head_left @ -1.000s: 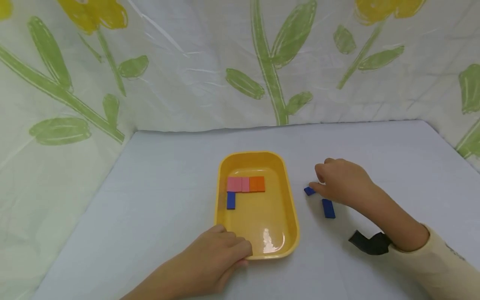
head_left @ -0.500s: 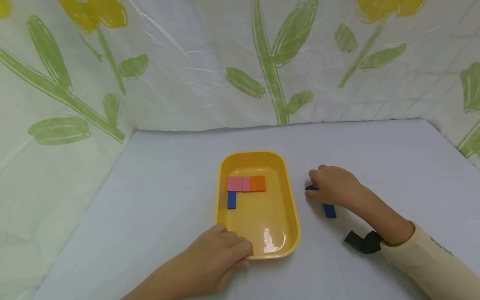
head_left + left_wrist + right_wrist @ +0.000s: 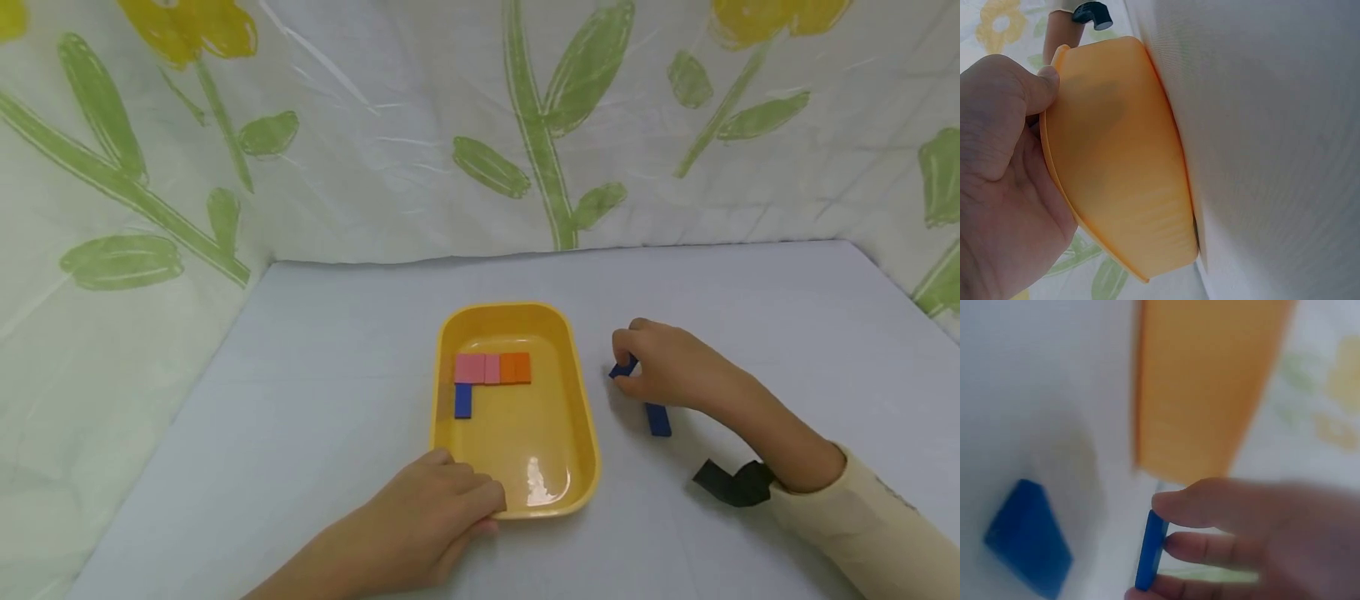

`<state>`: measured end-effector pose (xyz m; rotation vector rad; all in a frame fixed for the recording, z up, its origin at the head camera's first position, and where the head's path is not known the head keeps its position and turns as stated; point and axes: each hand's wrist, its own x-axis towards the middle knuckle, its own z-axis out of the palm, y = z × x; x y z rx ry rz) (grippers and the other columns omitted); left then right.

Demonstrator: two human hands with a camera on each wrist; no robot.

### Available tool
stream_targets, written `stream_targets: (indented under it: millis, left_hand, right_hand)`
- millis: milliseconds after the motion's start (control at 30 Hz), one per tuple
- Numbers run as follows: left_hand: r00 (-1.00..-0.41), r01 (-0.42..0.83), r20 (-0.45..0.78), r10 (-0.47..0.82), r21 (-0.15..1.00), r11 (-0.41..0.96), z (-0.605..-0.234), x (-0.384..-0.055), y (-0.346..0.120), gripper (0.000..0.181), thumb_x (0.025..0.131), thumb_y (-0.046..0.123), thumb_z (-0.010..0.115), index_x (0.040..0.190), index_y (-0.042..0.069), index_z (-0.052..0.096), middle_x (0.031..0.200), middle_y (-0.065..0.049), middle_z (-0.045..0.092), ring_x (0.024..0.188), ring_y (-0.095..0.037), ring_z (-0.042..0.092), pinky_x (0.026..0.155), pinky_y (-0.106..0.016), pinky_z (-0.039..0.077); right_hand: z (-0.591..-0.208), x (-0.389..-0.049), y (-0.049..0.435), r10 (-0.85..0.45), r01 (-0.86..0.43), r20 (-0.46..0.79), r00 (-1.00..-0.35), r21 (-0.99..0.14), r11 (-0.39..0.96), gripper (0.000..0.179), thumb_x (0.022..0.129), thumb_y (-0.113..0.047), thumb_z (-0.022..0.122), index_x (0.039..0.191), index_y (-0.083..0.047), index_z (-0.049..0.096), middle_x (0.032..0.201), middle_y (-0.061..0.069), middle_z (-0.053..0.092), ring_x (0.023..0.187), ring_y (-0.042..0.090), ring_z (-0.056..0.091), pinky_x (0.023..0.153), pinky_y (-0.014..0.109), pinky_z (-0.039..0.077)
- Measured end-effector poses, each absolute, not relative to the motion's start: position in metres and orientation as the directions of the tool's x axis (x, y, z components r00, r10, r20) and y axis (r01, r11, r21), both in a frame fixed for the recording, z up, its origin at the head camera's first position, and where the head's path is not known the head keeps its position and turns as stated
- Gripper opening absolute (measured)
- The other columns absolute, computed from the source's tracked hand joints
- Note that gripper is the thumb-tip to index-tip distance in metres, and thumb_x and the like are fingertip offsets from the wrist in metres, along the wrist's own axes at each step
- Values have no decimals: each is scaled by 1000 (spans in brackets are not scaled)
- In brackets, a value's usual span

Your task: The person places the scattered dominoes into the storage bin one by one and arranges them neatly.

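Observation:
My left hand (image 3: 427, 517) grips the near left rim of a yellow tray (image 3: 584, 417), thumb outside and fingers over the edge. To the right of the tray, my right hand (image 3: 671, 364) pinches a small blue rectangular tile (image 3: 1151, 550) between thumb and fingers, tilted up close to the table. A second blue tile (image 3: 658, 420) lies flat on the table just below that hand. Inside the tray, pink tiles (image 3: 470, 368) and orange tiles (image 3: 515, 367) form a row, with one blue tile (image 3: 462, 401) under the row's left end.
A pale cloth covers the table (image 3: 322, 400). Behind it and at the sides hangs a white curtain (image 3: 375, 167) with painted flowers. A black strap (image 3: 733, 483) sticks out at the right sleeve (image 3: 847, 517).
My right hand has shifted slightly left and closed on the blue tile, which now tilts up from the table. The left hand and the tray stay in place.

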<state>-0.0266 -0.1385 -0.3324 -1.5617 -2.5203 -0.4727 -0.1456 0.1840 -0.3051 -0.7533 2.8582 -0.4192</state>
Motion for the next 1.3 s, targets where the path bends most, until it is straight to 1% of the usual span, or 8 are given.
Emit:
stream_targets:
  millis: [400, 500, 633, 700, 800, 900, 1133, 1300]
  left_hand:
    - [-491, 867, 224, 842, 216, 449, -330, -26, -139, 14, 99, 24, 62, 92, 20, 50, 80, 15, 45, 70, -2, 45, 69, -20, 31]
    - [-499, 862, 207, 841, 220, 457, -329, -26, -139, 14, 99, 24, 62, 92, 20, 51, 80, 15, 45, 70, -2, 45, 69, -20, 31]
    - [-524, 837, 134, 841, 262, 480, -327, -26, -138, 11, 102, 26, 58, 95, 22, 51, 82, 17, 45, 72, -1, 45, 70, -21, 32]
    - [-534, 824, 99, 840, 284, 490, -326, -27, -138, 9, 103, 26, 56, 96, 22, 52, 83, 17, 47, 74, -1, 46, 71, -21, 33]
    - [-537, 814, 69, 841, 305, 495, -325, -27, -137, 8, 104, 27, 55, 98, 23, 53, 85, 18, 47, 75, -1, 46, 72, -20, 34]
    - [-534, 816, 76, 842, 306, 490, -326, -26, -137, 8, 104, 27, 55, 98, 23, 53, 84, 18, 47, 75, -1, 46, 73, -20, 35]
    - [-508, 846, 156, 847, 272, 458, -328, -25, -137, 10, 102, 25, 57, 96, 21, 52, 81, 16, 45, 73, -2, 45, 71, -20, 33]
    - [-497, 859, 196, 845, 253, 445, -329, -26, -137, 11, 101, 24, 59, 94, 20, 52, 80, 16, 44, 72, -2, 45, 70, -19, 32]
  right_hand:
    - [-275, -122, 173, -610, -583, 53, -791, -365, 726, 17, 85, -14, 78, 94, -18, 64, 96, -4, 58, 78, 14, 54, 66, 30, 50]
    - [-271, -115, 165, -656, -638, 93, -749, -369, 675, 19, 84, -12, 79, 94, -19, 64, 97, -6, 58, 80, 12, 54, 67, 29, 51]
    - [-272, -108, 152, -716, -722, 166, -678, -337, 605, 23, 81, -8, 80, 91, -19, 62, 94, -7, 57, 81, 10, 54, 70, 26, 51]
    - [-273, -106, 145, -742, -749, 173, -648, -320, 580, 25, 80, -6, 80, 88, -19, 61, 92, -7, 57, 80, 10, 53, 70, 25, 51]
    - [-274, -102, 132, -771, -767, 134, -622, -302, 566, 26, 79, -6, 81, 87, -17, 59, 91, -6, 56, 78, 11, 50, 68, 25, 49]
    - [-277, -98, 121, -796, -777, 86, -600, -297, 554, 27, 79, -8, 84, 87, -16, 59, 88, -5, 55, 75, 12, 49, 67, 25, 48]
    - [-292, -96, 96, -832, -798, -6, -555, -278, 535, 28, 77, -12, 87, 82, -15, 59, 78, -7, 49, 70, 12, 46, 64, 24, 44]
    - [-305, -99, 80, -841, -802, -88, -533, -265, 536, 22, 81, -12, 82, 83, -15, 61, 76, -7, 46, 67, 11, 44, 62, 23, 41]
